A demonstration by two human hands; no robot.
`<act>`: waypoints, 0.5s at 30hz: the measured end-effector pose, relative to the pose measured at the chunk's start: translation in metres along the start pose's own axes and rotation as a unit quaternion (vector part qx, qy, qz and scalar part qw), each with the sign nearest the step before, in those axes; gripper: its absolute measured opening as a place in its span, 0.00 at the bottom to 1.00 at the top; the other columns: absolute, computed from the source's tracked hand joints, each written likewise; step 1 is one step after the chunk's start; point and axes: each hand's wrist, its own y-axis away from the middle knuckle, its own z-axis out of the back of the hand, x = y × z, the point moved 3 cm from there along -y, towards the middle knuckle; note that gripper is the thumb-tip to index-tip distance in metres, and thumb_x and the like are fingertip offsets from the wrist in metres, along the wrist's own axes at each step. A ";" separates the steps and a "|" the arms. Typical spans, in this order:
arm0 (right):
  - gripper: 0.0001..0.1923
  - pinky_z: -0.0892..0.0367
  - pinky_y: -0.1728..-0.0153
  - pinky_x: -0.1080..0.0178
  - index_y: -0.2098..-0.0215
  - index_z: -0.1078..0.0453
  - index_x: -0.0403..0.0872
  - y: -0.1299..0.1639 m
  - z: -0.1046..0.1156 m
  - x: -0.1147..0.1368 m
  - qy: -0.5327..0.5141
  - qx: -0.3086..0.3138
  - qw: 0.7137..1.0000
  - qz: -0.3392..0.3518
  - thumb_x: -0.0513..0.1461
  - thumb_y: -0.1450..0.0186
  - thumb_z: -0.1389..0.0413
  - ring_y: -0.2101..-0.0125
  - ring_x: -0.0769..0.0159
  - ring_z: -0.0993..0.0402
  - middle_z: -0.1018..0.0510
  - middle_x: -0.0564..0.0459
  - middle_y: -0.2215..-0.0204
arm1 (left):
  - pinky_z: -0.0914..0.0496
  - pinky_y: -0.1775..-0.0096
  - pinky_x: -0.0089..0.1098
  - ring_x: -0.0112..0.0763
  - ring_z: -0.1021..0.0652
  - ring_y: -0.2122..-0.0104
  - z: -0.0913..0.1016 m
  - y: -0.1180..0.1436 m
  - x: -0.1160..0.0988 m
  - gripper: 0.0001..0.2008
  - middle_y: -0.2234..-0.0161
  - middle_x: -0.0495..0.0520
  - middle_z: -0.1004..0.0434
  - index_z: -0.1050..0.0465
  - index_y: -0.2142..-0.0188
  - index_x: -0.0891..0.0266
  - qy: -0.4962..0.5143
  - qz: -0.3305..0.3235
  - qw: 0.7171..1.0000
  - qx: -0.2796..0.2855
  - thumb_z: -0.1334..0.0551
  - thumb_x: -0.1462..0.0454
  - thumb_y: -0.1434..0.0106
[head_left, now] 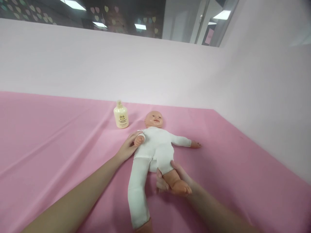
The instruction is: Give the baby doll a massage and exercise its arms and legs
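Note:
A baby doll in a white cloth suit lies on its back, head toward the far wall. One of its arms stretches out to the right. My left hand holds the doll at its left-side arm and shoulder, with the fingers partly hidden behind the small doll hand. Around the doll's bent right-side leg, my right hand is closed, thumb on the thigh and fingers curled out from below. That leg's bare foot points toward me. The other leg lies straight, covered by the white cloth.
A pale yellow lotion bottle with a dark printed label stands upright left of the doll's head. Pink cloth with soft folds covers the surface. White walls border it at the back and right, with a window above.

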 end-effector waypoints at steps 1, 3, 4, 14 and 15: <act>0.34 0.35 0.60 0.56 0.66 0.33 0.45 0.000 0.000 0.002 -0.053 -0.014 0.999 0.000 0.66 0.44 0.55 0.79 0.70 0.41 0.38 0.59 0.84 | 0.44 0.40 0.40 0.41 0.38 0.40 0.000 0.000 -0.003 0.27 0.40 0.56 0.39 0.35 0.43 0.56 -0.008 -0.011 1.000 0.006 0.39 0.51 0.39; 0.32 0.36 0.59 0.58 0.67 0.32 0.42 -0.001 0.000 0.003 -0.143 -0.039 0.989 -0.002 0.63 0.42 0.52 0.79 0.71 0.43 0.38 0.59 0.84 | 0.44 0.39 0.40 0.41 0.38 0.40 0.001 0.000 -0.005 0.27 0.39 0.56 0.39 0.35 0.42 0.56 -0.019 -0.013 1.000 0.009 0.40 0.51 0.39; 0.31 0.36 0.59 0.59 0.67 0.31 0.41 -0.002 0.001 0.003 -0.168 -0.045 0.985 -0.005 0.62 0.42 0.50 0.79 0.72 0.43 0.38 0.59 0.84 | 0.44 0.39 0.40 0.41 0.38 0.40 0.001 0.000 -0.005 0.27 0.39 0.56 0.39 0.36 0.42 0.56 -0.022 -0.010 1.000 0.009 0.40 0.51 0.39; 0.37 0.36 0.59 0.57 0.66 0.31 0.39 -0.005 0.003 -0.001 -0.125 0.002 0.992 0.026 0.65 0.41 0.55 0.79 0.71 0.40 0.36 0.57 0.85 | 0.42 0.40 0.42 0.42 0.36 0.41 0.000 0.000 0.007 0.27 0.41 0.56 0.36 0.36 0.43 0.57 0.016 0.018 1.000 0.002 0.39 0.51 0.40; 0.38 0.36 0.59 0.57 0.65 0.32 0.39 -0.005 0.005 -0.003 -0.108 0.014 0.994 0.028 0.66 0.41 0.56 0.80 0.71 0.40 0.36 0.57 0.85 | 0.42 0.40 0.42 0.43 0.35 0.41 -0.001 0.000 0.009 0.27 0.42 0.56 0.35 0.35 0.43 0.57 0.021 0.024 0.999 0.002 0.39 0.51 0.40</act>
